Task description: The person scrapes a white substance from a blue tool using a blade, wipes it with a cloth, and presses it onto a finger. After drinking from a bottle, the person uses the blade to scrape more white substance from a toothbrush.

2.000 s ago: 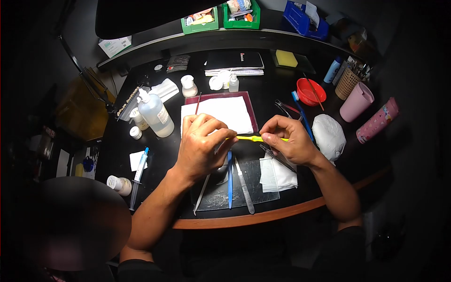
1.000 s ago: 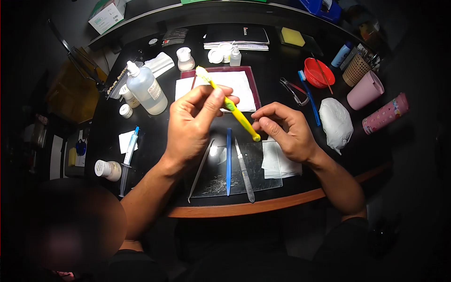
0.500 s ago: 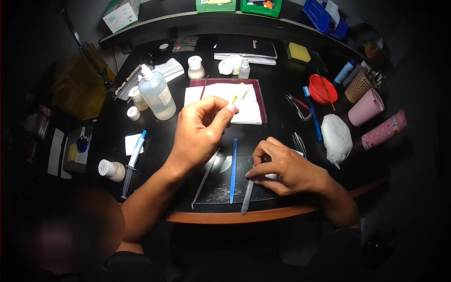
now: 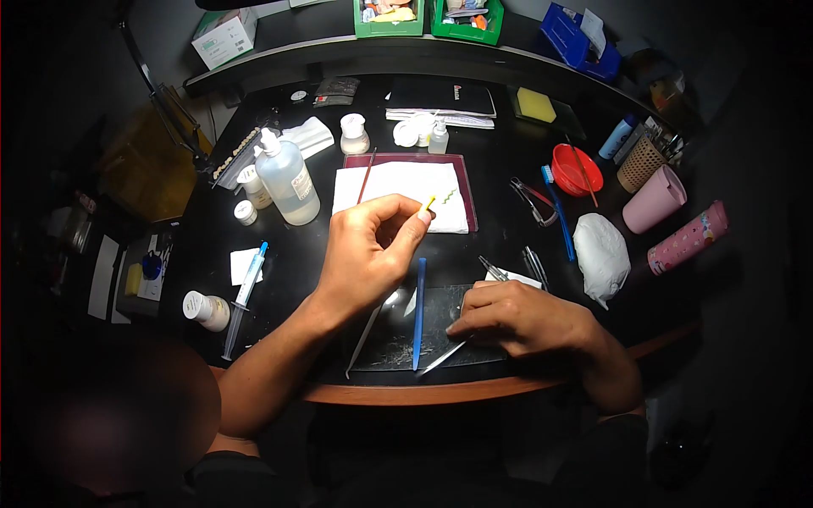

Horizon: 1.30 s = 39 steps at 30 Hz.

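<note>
My left hand [image 4: 368,250] is closed in a pinch, with a small yellow stick-like piece [image 4: 429,202] between thumb and forefinger, held up above the folded white paper towel [image 4: 398,176]. On that towel lies a small wavy green strip [image 4: 449,196]. Low over the dark work plate, my right hand [image 4: 525,317] is closed on a thin flat metal tool [image 4: 444,356]; its upper part is hidden by the fingers. Between the hands lie a blue stick-shaped tool [image 4: 420,313] and a slim metal probe-like instrument [image 4: 362,343].
Left are a large clear bottle [image 4: 290,182], a syringe [image 4: 246,296] and a white-lidded jar [image 4: 206,311]. To the right stand a red bowl [image 4: 577,169], a blue toothbrush [image 4: 559,212], a white wrapped lump [image 4: 601,258] and pink cups [image 4: 655,207]. A wooden edge [image 4: 406,394] borders the front.
The metal tool in my right hand has turned, from lying nearly upright in view with its flat face showing to a slanted, edge-on look. My left hand has sunk slightly with the yellow piece.
</note>
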Available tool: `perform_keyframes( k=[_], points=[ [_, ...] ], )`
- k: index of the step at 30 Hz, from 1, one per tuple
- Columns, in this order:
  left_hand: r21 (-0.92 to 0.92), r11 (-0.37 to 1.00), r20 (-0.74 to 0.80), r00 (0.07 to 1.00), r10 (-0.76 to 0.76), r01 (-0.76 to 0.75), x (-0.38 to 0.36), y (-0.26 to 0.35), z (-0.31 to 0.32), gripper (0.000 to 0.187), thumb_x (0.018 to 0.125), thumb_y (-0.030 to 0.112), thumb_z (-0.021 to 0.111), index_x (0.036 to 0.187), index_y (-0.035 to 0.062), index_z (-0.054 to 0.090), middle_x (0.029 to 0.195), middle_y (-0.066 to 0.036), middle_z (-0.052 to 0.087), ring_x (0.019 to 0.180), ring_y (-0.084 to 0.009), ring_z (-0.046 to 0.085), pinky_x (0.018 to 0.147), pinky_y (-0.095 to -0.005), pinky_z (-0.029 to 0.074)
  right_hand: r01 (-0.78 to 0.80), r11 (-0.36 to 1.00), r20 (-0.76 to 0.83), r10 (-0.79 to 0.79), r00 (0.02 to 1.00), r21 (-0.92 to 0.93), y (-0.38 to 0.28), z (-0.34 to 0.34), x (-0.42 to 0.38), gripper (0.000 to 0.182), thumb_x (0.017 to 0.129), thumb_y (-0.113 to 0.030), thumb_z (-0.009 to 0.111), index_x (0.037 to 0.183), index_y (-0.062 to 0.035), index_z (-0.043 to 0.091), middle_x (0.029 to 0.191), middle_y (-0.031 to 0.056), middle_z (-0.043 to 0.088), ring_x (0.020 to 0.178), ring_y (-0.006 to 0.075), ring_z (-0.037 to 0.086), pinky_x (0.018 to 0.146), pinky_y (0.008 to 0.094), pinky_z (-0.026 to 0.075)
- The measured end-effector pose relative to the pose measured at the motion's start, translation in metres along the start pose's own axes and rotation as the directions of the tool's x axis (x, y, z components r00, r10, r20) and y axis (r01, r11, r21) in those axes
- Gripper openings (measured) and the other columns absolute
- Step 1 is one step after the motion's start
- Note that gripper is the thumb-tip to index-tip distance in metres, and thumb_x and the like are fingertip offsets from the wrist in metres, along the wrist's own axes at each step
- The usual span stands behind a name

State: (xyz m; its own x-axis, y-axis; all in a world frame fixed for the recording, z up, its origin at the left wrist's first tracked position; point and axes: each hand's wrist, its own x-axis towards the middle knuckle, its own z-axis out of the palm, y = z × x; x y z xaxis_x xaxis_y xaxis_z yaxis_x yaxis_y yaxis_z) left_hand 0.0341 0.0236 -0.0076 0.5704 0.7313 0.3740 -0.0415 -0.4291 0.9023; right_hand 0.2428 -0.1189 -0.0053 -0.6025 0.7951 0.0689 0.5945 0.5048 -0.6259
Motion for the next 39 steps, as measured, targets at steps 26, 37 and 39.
perform_keyframes(
  k=[26, 37, 39],
  points=[
    [0.404, 0.886, 0.091, 0.974, 0.207, -0.227, -0.008, 0.000, 0.006, 0.009, 0.088, 0.004, 0.076, 0.086, -0.0049, 0.075, 0.068, -0.009, 0.070, 0.051, -0.0091, 0.059, 0.047, -0.0249, 0.042, 0.026, 0.982, -0.854, -0.176, 0.489, -0.188, -0.001, 0.003, 0.007, 0.013, 0.084, 0.005, 0.074, 0.096, 0.0059, 0.068, 0.084, 0.0161, 0.072, 0.071, 0.0198, 0.073, 0.061, 0.0277, 0.059],
    [0.397, 0.900, 0.123, 0.982, 0.142, -0.180, -0.010, 0.000, 0.008, 0.012, 0.085, 0.008, 0.077, 0.085, -0.0046, 0.077, 0.066, -0.011, 0.071, 0.051, -0.0132, 0.064, 0.049, -0.0262, 0.046, -0.013, 0.975, -0.830, -0.180, 0.529, -0.220, 0.000, 0.005, 0.011, 0.012, 0.084, 0.005, 0.074, 0.095, 0.0051, 0.069, 0.082, 0.0139, 0.071, 0.068, 0.0177, 0.072, 0.057, 0.0264, 0.058],
    [0.396, 0.898, 0.125, 0.980, 0.157, -0.194, -0.012, -0.002, 0.008, 0.011, 0.086, 0.006, 0.078, 0.085, -0.0054, 0.077, 0.067, -0.011, 0.072, 0.052, -0.0100, 0.063, 0.048, -0.0240, 0.044, -0.016, 0.975, -0.827, -0.180, 0.533, -0.223, 0.000, 0.005, 0.011, 0.012, 0.084, 0.005, 0.074, 0.095, 0.0051, 0.069, 0.082, 0.0139, 0.071, 0.068, 0.0177, 0.072, 0.058, 0.0263, 0.058]
  ],
)
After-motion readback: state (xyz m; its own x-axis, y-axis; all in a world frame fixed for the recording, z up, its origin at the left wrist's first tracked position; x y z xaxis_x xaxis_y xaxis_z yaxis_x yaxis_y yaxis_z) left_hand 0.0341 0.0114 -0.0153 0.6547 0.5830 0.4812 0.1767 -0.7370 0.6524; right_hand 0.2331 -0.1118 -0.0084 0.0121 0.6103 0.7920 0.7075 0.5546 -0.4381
